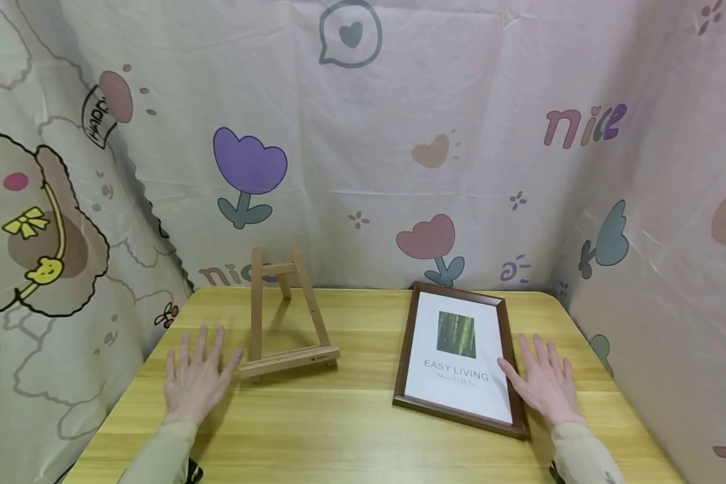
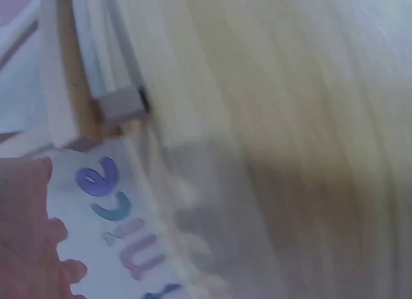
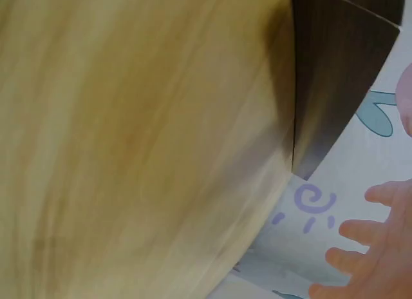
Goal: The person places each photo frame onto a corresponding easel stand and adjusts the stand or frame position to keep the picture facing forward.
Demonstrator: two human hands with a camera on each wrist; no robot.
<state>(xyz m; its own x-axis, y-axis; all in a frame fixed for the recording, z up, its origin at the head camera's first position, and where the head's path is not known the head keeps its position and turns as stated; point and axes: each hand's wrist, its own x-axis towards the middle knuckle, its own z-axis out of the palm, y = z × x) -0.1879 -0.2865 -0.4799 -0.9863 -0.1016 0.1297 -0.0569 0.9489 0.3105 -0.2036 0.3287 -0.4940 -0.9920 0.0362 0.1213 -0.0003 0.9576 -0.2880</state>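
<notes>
A small wooden easel (image 1: 256, 306) stands on the left half of the table, its ledge toward the front. My left hand (image 1: 197, 383) is just left of the easel, fingers straight and spread, with the thumb close to the ledge's left end. A brown picture frame (image 1: 401, 366) lies flat at the right, with a white insert reading "EASY LIVING" and a green picture. Beside its right edge is my right hand (image 1: 547, 386), fingers spread, the thumb overlapping that edge in the head view. In the right wrist view, the frame's side (image 3: 341, 73) rises near the fingers.
The light wood table (image 1: 339, 430) fills the lower part of the head view. A printed curtain (image 1: 363, 148) with flowers and hearts hangs along its back and both sides.
</notes>
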